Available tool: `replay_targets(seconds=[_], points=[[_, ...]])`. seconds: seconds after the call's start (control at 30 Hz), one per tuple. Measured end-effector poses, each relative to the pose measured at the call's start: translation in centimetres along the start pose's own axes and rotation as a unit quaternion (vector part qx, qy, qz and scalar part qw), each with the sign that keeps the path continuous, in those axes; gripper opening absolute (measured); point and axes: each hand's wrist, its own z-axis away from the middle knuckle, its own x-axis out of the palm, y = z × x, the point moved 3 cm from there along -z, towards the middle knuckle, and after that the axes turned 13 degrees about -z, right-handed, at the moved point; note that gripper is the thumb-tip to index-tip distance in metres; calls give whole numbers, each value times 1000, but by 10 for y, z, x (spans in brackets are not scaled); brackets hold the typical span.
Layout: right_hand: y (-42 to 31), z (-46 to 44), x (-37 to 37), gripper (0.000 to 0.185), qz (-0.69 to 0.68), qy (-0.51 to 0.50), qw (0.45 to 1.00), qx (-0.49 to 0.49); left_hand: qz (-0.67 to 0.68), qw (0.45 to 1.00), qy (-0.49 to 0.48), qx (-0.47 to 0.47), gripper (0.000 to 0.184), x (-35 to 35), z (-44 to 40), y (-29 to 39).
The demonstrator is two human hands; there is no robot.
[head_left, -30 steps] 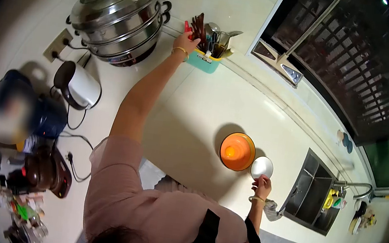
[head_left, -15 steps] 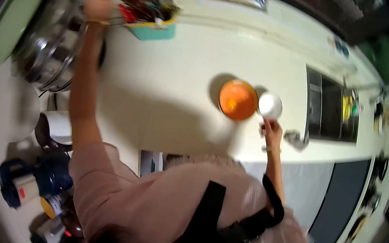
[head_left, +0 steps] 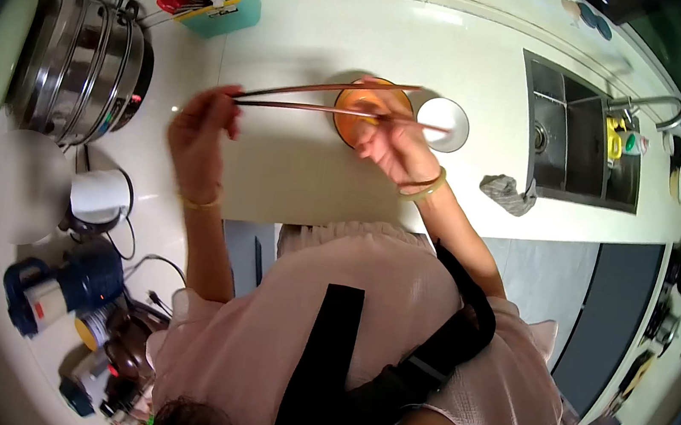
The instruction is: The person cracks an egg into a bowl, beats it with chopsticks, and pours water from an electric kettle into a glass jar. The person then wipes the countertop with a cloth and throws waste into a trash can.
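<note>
My left hand [head_left: 205, 130] is closed on the dark ends of a pair of reddish-brown chopsticks [head_left: 309, 88]. They stretch to the right above the counter, spreading apart toward their far ends. At those far ends, my right hand [head_left: 401, 147] has its fingers bent about the chopsticks, slightly blurred; its exact grip is partly hidden. Beneath the chopsticks and right fingers stands an orange bowl [head_left: 345, 127] with a dark rim, partly covered from view. Close to its right side is a white bowl [head_left: 443, 116], with one chopstick end crossing above it.
A teal utensil holder [head_left: 224, 18] with chopsticks and spoons stands at the back left. Left of it is a stacked metal steamer [head_left: 88, 68]. To the right are a grey cloth [head_left: 508, 193] and a sink [head_left: 562, 193] with a faucet [head_left: 673, 103].
My left hand has come from the utensil holder toward the middle, bringing chopsticks. My right hand has left the white bowl's edge and moved left to the chopsticks.
</note>
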Motion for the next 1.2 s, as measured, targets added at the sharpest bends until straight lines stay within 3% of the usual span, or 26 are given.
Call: replay_targets(seconds=[0.07, 0.1, 0.13, 0.17, 0.23, 0.3, 0.37, 0.43, 0.47, 0.53, 0.63, 0.7, 0.77, 0.97, 1.03, 1.1, 1.17, 1.2], points=[[-25, 12, -33, 51, -144, 49, 988, -17, 17, 998, -7, -52, 14, 30, 26, -23], [-43, 21, -37, 42, -134, 101, 986, -25, 17, 996, -4, -87, 14, 41, 39, -32], [-57, 28, -40, 38, -99, 175, 979, -32, 10, 995, -18, -99, 15, 52, 48, -38], [-69, 37, -52, 39, -59, 145, 988, -2, 6, 995, -2, -103, 15, 62, 54, -42], [-93, 51, -60, 38, 34, 160, 986, -36, 74, 986, -69, -131, 23, 87, 62, -53], [-116, 61, -67, 36, 182, 201, 957, -103, 4, 985, -25, -172, 27, 100, 64, -85], [-122, 63, -72, 34, 205, 196, 952, -115, -63, 976, 18, -208, 31, 107, 69, -136], [-114, 66, -87, 31, 352, 219, 909, -39, -68, 922, 87, -372, 38, 109, 80, -193], [-105, 65, -88, 26, 345, 198, 917, -28, -68, 922, 89, -370, 38, 115, 79, -193], [-86, 64, -103, 22, 338, 194, 920, -34, 87, 886, 20, -456, 41, 140, 81, -198], [-69, 61, -110, 20, 363, 217, 905, -53, 173, 895, -36, -410, 38, 161, 70, -231], [-62, 56, -109, 18, 456, 184, 868, -69, 165, 895, -32, -413, 37, 163, 64, -248], [-62, 59, -103, 18, 439, 196, 875, -51, 162, 894, -27, -417, 35, 163, 66, -256], [-80, 73, -79, 26, 331, 189, 924, -33, 50, 945, -18, -322, 44, 140, 62, -187], [-82, 86, -74, 30, 339, 198, 920, -12, 12, 939, -54, -341, 50, 138, 58, -186], [-91, 99, -77, 30, 337, 240, 909, -49, 29, 960, -85, -264, 47, 142, 57, -168], [-103, 122, -91, 29, 385, 288, 871, -101, 49, 946, -136, -289, 56, 150, 60, -171], [-107, 130, -95, 29, 372, 290, 874, -117, 49, 955, -172, -238, 62, 158, 54, -166]])
